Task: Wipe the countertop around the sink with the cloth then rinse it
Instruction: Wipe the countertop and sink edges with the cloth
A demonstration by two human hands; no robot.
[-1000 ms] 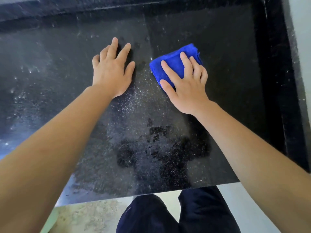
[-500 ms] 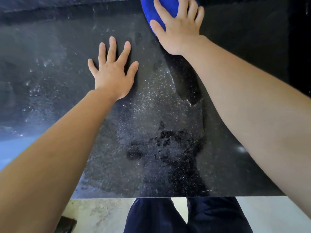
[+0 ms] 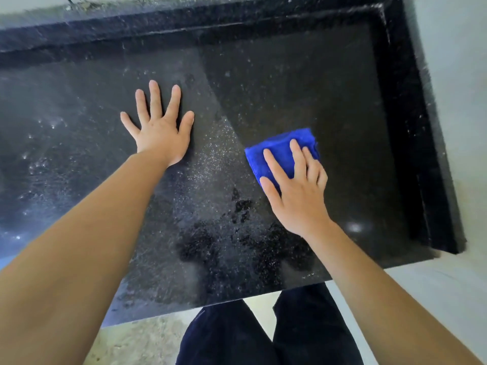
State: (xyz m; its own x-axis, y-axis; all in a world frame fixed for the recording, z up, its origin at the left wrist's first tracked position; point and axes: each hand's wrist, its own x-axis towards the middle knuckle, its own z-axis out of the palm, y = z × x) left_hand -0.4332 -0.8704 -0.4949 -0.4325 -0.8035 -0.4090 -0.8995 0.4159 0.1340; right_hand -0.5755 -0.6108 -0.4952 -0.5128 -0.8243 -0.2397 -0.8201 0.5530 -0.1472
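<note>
A folded blue cloth (image 3: 279, 150) lies flat on the black speckled countertop (image 3: 329, 101), right of centre. My right hand (image 3: 295, 191) presses down on it with straight fingers, covering its near right part. My left hand (image 3: 160, 127) rests flat on the bare stone to the left, fingers spread. The stone under and between my hands looks wet and streaked. No sink is in view.
A raised black lip (image 3: 411, 127) borders the counter along the right and the back (image 3: 184, 25), with a pale wall beyond it. The counter's front edge runs just above my dark trousers (image 3: 263, 335). Pale floor shows below it.
My right hand has pulled the cloth back from the far edge toward me and to the right. My left hand has stayed planted on the counter.
</note>
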